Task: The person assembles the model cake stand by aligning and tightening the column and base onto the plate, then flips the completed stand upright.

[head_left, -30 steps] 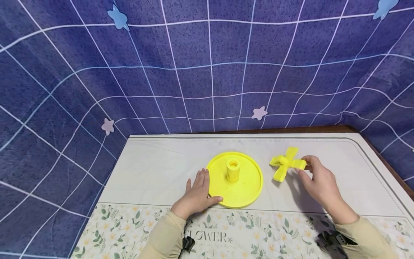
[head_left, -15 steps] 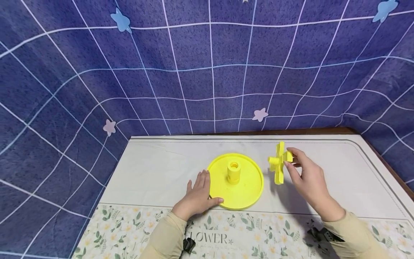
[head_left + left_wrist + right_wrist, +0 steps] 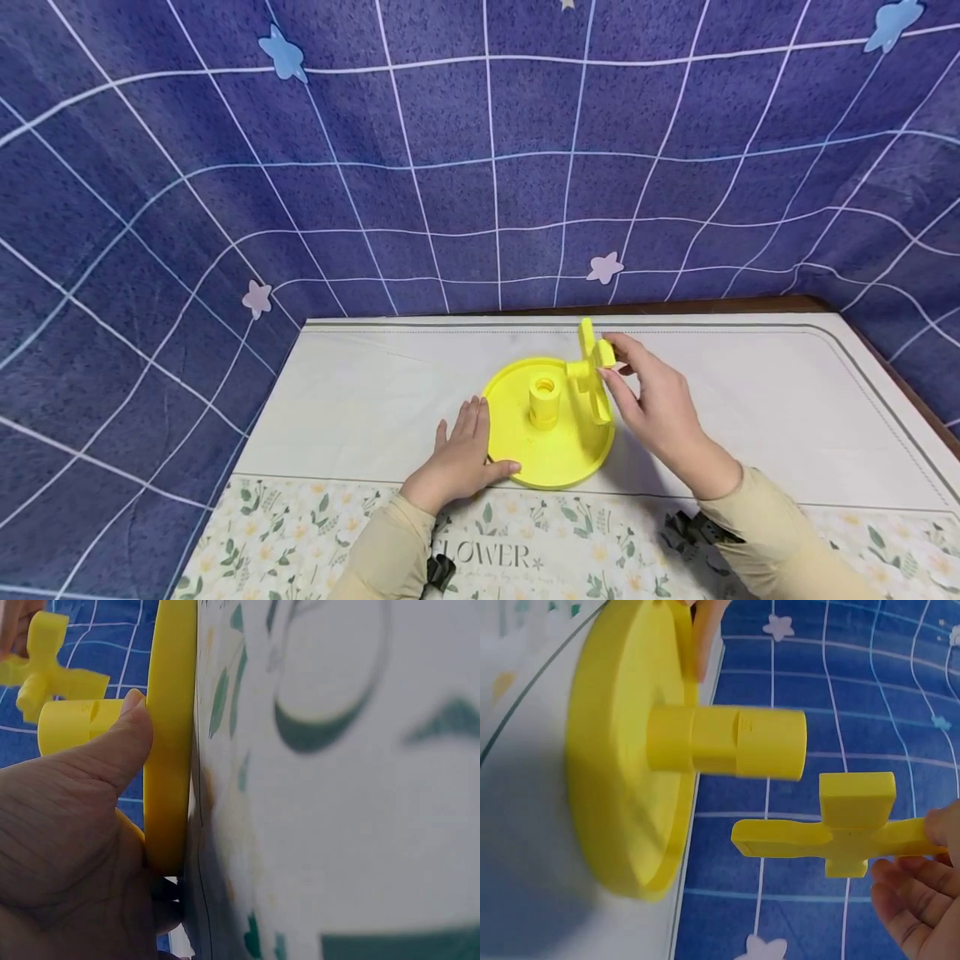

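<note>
A yellow round base [image 3: 551,458] with a raised rim lies on the table. From its middle rises an upright hollow post [image 3: 544,408], open at the top. My left hand [image 3: 456,465] rests against the base's left rim, fingers straight and thumb [image 3: 131,739] laid over the edge. My right hand [image 3: 663,412] pinches one arm of a yellow four-armed cross piece [image 3: 847,840] between thumb and fingers. The cross is held up on edge over the right side of the base. Its short central stub [image 3: 576,371] points left, toward the post, with a gap between them.
The table wears a white cover [image 3: 375,383] with a floral printed band [image 3: 525,517] along the front. A blue curtain [image 3: 420,192] with a line grid and stars hangs behind and at the sides. A dark wooden edge [image 3: 787,303] shows at the back.
My right hand has carried the cross piece leftward from beside the base to over it. On the way the cross turned onto its edge, stub leftward. The left hand and base stayed in place.
</note>
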The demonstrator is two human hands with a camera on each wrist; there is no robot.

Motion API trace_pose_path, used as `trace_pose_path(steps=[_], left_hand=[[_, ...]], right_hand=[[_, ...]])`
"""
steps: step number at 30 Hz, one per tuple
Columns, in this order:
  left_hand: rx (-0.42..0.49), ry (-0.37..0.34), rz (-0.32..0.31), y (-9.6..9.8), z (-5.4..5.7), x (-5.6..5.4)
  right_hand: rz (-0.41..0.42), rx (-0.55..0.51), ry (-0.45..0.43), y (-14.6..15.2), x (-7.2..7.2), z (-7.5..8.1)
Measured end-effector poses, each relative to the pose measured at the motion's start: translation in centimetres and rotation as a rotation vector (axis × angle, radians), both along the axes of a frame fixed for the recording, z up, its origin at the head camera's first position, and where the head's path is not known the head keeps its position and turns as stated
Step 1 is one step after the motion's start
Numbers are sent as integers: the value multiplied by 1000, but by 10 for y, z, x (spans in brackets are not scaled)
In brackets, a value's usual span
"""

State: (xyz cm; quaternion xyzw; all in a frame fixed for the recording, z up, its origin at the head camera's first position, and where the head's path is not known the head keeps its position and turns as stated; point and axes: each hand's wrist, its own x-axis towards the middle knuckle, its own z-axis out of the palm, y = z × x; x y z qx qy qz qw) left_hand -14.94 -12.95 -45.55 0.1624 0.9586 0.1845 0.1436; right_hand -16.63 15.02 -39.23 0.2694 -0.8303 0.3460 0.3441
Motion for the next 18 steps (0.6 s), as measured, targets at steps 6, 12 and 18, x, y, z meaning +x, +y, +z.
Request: trace_pose_path(steps=[6,12,18], left_hand=[[0,-3,3,0,0,1],[-2,-5,7,0,0,2],[-8,-4,5,0,2,1]], right_hand=[[63,101,81,-17,-8,-3],[84,178,136,-28,-9,-9],[106,312,211,-38,-5,-8]])
